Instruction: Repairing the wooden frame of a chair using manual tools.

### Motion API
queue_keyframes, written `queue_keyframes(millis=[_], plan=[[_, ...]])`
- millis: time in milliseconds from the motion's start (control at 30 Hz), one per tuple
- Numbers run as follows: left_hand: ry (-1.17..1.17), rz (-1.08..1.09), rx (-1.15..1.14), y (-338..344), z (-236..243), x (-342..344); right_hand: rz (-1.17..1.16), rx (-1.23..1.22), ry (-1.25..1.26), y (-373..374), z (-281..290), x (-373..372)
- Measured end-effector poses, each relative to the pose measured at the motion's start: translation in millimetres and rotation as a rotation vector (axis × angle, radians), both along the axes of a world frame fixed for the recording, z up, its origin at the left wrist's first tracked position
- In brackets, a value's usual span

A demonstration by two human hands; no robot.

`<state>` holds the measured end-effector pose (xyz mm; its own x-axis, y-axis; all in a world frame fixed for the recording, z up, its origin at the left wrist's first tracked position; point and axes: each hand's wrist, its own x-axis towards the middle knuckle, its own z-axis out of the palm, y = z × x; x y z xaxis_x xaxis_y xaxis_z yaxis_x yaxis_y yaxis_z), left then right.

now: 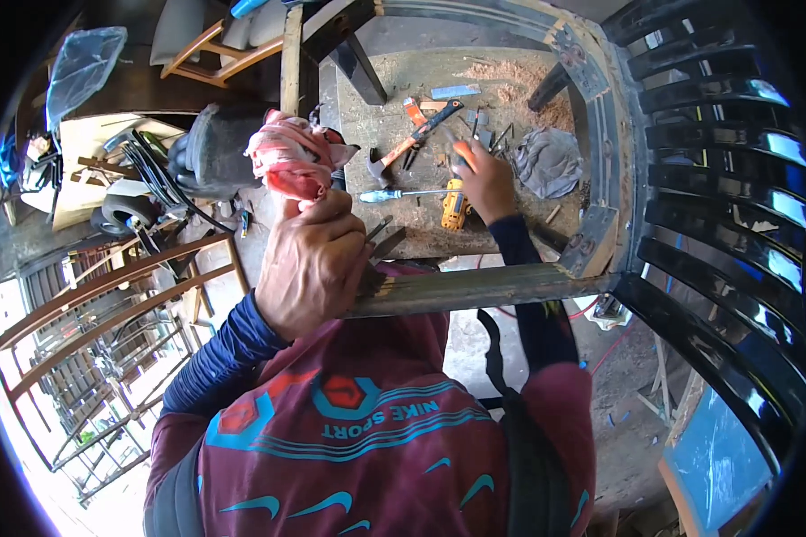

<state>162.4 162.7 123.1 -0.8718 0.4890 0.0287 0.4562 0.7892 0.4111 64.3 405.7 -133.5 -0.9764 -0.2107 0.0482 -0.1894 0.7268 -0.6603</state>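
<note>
My left hand point(313, 255) is closed in a fist at the near left corner of a worn wooden chair frame point(475, 291). A bunched red-and-white cloth point(291, 157) sticks up from the fist; the fingers' inner side is hidden. Over the workbench point(403, 76), my right hand point(488, 186) closes around an orange-handled tool point(464, 154), its far end blurred. Below that hand lies a yellow-and-black tool point(455, 208). A screwdriver point(383, 195) with a blue handle points toward the hand. Farther off rests a claw hammer point(412, 139) with an orange-and-black handle.
Black curved slats point(725, 170) rise along the frame's right side. A crumpled grey cloth point(548, 161) and wood shavings point(510, 76) lie on the bench. To the left stand a wooden frame point(116, 286) and a small wheel point(127, 213). A blue panel point(721, 461) leans at lower right.
</note>
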Motion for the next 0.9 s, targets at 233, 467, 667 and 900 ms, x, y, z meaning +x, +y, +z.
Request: queue_keyframes(millis=[233,467,667,900], plan=[[0.095,-0.016,0.094,-2.6,-11.1,-1.1,-0.282,-1.002,-0.798,116.0,-8.4,146.0],[0.108,-0.009,0.126,-7.7,-19.7,5.2,-0.214,-1.111,-1.000,78.0,128.4,210.9],[0.080,-0.060,0.136,-10.2,-20.1,5.1,0.154,-0.278,-1.005,116.4,285.9,208.3],[0.133,-0.089,-0.001,-17.6,-24.8,3.3,0.273,-0.113,-1.005,63.9,390.8,95.2]])
